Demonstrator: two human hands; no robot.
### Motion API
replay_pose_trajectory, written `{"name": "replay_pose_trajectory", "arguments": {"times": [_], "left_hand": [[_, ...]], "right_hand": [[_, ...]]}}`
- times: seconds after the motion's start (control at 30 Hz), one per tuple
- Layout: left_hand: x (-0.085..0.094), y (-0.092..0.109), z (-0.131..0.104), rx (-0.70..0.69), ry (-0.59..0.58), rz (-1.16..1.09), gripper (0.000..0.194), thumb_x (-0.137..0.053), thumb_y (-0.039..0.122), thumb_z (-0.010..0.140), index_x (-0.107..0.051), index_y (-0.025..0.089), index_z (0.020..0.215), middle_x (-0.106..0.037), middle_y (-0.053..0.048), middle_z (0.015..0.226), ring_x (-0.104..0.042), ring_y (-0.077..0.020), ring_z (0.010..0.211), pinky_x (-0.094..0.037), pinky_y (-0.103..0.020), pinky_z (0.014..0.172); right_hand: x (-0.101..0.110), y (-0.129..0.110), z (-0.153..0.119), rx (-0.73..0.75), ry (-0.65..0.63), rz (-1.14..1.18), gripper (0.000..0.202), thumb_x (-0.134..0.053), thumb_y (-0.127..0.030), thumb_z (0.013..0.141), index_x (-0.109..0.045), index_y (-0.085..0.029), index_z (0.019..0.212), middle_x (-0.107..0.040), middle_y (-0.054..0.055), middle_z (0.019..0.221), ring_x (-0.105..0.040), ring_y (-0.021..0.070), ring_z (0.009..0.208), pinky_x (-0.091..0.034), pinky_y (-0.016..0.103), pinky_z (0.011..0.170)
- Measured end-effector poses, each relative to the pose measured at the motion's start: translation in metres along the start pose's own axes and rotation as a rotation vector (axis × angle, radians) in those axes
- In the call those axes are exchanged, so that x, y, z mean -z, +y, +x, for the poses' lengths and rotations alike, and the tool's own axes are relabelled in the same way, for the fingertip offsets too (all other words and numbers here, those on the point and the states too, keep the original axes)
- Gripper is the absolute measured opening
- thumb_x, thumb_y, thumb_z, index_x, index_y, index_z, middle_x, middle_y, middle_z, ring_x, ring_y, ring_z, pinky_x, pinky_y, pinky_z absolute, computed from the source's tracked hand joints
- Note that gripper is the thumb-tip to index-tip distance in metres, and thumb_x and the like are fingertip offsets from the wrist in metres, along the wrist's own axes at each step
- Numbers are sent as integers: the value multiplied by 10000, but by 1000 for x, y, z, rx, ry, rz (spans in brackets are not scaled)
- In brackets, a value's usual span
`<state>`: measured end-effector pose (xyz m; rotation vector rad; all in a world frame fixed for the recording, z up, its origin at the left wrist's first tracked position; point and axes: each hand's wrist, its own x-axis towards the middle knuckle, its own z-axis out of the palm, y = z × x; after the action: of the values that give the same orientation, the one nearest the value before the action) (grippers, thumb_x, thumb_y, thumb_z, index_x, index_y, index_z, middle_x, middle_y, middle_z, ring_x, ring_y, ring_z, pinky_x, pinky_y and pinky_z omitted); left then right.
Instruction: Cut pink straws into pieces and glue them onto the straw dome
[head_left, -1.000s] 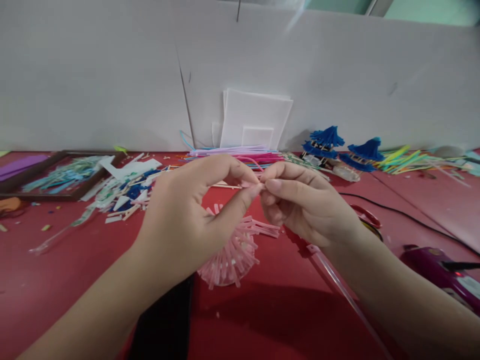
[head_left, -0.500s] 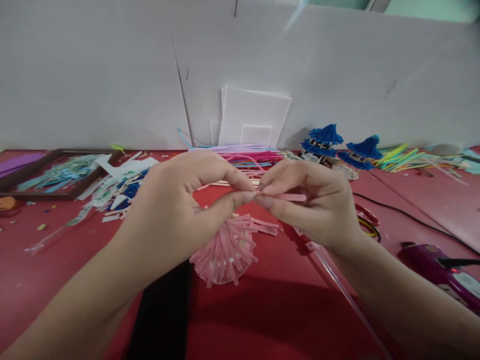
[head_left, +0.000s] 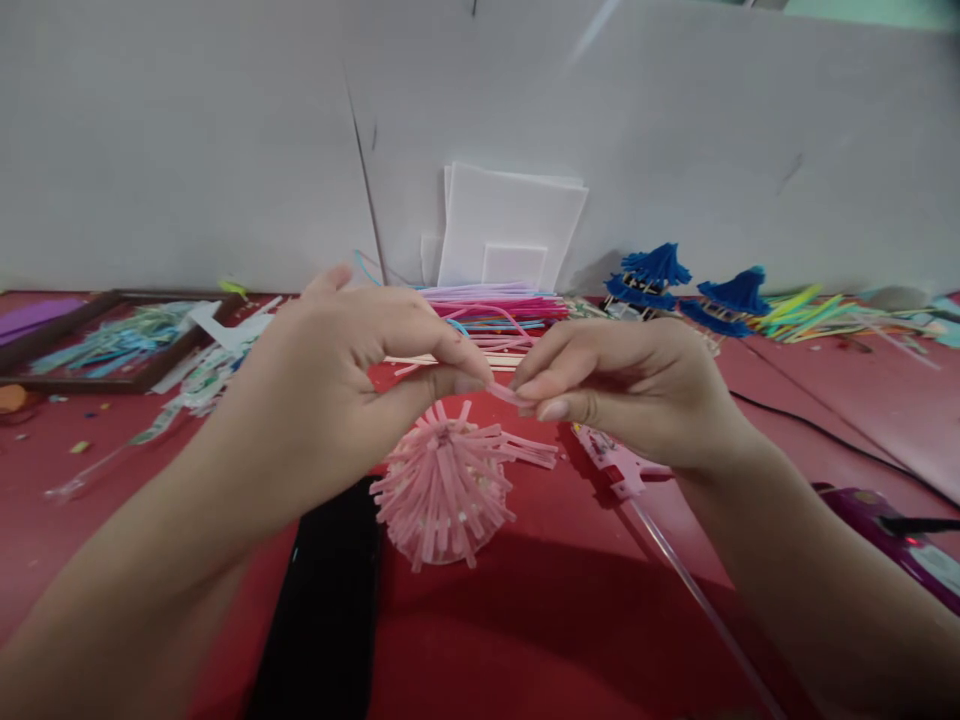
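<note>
Between my two hands is a short pink strip (head_left: 506,394), pinched at both ends. My left hand (head_left: 375,370) grips its left end between thumb and index finger. On the other end, the thumb and fingers of my right hand (head_left: 622,385) are closed. Below them a cone of many pink strips (head_left: 446,480) stands on the red table, its strips fanning down from a peak. Several loose pink strips (head_left: 532,450) lie at its right. A pink glue gun (head_left: 619,468) with a clear glue stick lies under my right hand.
A black flat object (head_left: 326,600) lies at the front left. Coloured strips (head_left: 502,305) and white sheets (head_left: 510,220) are at the back. Two blue-roofed models (head_left: 649,275) stand back right, a purple device (head_left: 885,535) with a cord at right, a brown frame (head_left: 142,383) at left.
Both hands have drawn slightly apart, and the strip now shows between the fingertips. The cone's peak and the glue gun have come into fuller view.
</note>
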<state>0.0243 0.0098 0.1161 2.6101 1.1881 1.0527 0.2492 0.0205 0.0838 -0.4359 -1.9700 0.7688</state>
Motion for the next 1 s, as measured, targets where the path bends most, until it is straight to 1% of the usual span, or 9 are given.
{"name": "replay_pose_trajectory", "arguments": {"times": [0.07,0.13,0.23,0.37,0.5,0.6,0.7,0.8,1.0], "left_hand": [[2,0,0,14,3,13,170,-596,346,867,-730,374,766,-725,111,781,-670,-179,803,-212,-476,1157],[5,0,1,12,-3,22,181,-598,326,854,-734,375,745,-729,102,761,-672,-193,802,-283,-458,1118],[6,1,3,-6,1,56,203,-594,281,844,-741,360,729,-733,79,735,-666,-207,786,-398,-426,1004],[7,4,2,-11,4,90,204,-615,284,848,-745,351,706,-730,70,719,-663,-207,788,-412,-419,979],[10,5,0,212,160,94,111,-688,300,795,-771,320,723,-736,59,712,-675,-211,756,-494,-347,798],[13,2,-3,377,272,145,143,-667,327,830,-786,251,854,-770,10,842,-702,-240,844,-516,-361,795],[9,-2,-14,356,279,142,250,-562,281,908,-738,203,1069,-764,-20,1028,-691,-234,1015,-528,-348,898],[-3,0,-32,339,210,7,426,-487,174,927,-539,202,1349,-706,-16,1201,-651,-185,1129,-520,-292,970],[-27,15,-65,437,101,-314,440,-516,341,920,-482,272,1354,-570,-25,1398,-525,-254,1306,-473,-391,1076]], "right_hand": [[4,0,1,22,-77,-31,114,-682,-139,833,-744,-213,892,-755,10,900,-691,90,829,-569,195,688],[7,-1,1,27,-114,-63,123,-666,-157,849,-746,-227,911,-762,8,911,-696,94,822,-571,200,679],[8,-2,1,-43,-4,-122,75,-734,-173,790,-748,-240,820,-762,-11,819,-697,101,744,-577,210,662],[6,-3,2,-121,89,-137,97,-785,-160,727,-724,-235,713,-748,-32,723,-688,106,671,-571,211,598],[-2,-3,-3,-64,246,-255,110,-784,-150,729,-698,-212,698,-733,-32,709,-679,109,670,-567,228,598],[-12,-3,-16,169,452,-524,125,-752,-81,748,-701,-194,766,-738,0,778,-684,120,742,-575,260,678],[-22,-4,-35,390,299,-711,164,-742,-21,728,-702,-161,803,-741,49,832,-691,148,768,-585,294,687],[-29,-5,-51,453,157,-756,138,-742,-25,731,-698,-132,807,-744,76,847,-692,180,798,-584,323,656],[-34,-1,-63,480,81,-781,124,-697,-33,775,-708,-106,874,-754,94,870,-684,188,831,-562,332,661]]}}
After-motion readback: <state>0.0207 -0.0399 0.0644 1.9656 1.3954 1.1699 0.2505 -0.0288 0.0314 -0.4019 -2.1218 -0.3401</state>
